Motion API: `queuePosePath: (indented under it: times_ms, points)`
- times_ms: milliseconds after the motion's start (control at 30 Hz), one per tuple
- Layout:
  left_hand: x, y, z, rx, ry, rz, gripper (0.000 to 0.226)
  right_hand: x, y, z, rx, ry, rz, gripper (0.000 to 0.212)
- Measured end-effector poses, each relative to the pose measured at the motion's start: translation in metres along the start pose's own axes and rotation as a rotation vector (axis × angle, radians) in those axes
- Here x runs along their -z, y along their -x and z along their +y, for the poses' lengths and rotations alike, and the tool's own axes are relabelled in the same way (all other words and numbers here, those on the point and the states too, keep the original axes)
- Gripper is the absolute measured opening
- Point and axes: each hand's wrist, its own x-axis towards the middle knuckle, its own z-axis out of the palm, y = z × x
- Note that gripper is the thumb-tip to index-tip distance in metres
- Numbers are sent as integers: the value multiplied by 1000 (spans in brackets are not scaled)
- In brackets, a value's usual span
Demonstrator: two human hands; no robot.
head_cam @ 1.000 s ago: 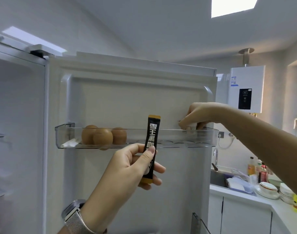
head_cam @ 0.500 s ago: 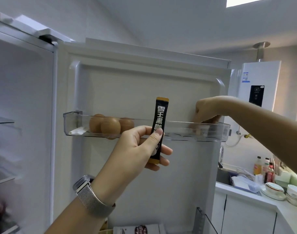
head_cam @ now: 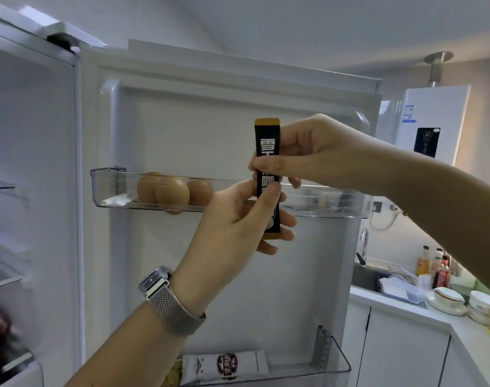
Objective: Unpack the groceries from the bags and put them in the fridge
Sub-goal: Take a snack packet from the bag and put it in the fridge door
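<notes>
A black stick packet (head_cam: 267,141) with gold ends and white lettering stands upright in front of the open fridge door (head_cam: 210,121). My left hand (head_cam: 235,224), with a mesh-band watch on its wrist, pinches the packet's lower half. My right hand (head_cam: 308,155) pinches its middle from the right. Behind them runs the clear upper door shelf (head_cam: 107,185), holding three brown eggs (head_cam: 172,192), a white tube at its left end and a small white container (head_cam: 328,199) at the right.
A lower door bin (head_cam: 333,358) holds a white pouch (head_cam: 224,364). The fridge interior with glass shelves lies left. At right are a counter with sink, bottles (head_cam: 433,266), bowls (head_cam: 450,298) and a wall-mounted white water heater (head_cam: 430,121).
My right hand left the right end of the upper door shelf, where the small white container now stands, and came over to pinch the packet. My left hand lifted the packet slightly.
</notes>
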Motion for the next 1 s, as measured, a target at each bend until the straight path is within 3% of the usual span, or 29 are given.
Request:
queuePosePath:
  times_ms: [100, 200, 333, 433, 633, 767, 833, 1000]
  points:
    - [1, 2, -5, 7, -97, -8, 30, 8, -1, 5, -10, -35, 65, 33]
    - [9, 5, -13, 89, -238, -54, 18, 30, -6, 16, -55, -180, 216, 12]
    - [23, 27, -39, 129, -659, -208, 11, 40, 15, 8, 61, -208, 312, 7]
    - [35, 52, -73, 221, -884, -234, 16, 5, 52, -1, 135, -160, 76, 10]
    - [50, 98, -128, 382, -1206, -231, 19, -103, 80, 48, -66, 202, -210, 10]
    - [61, 109, -142, 439, -1249, -185, 21, -160, 60, 82, -292, 163, -426, 13]
    - [65, 112, -141, 436, -1242, -141, 19, -187, 48, 95, -273, 182, -494, 9]
    - [77, 124, -138, 347, -1166, -94, 19, -242, 27, 118, -191, 285, -623, 26]
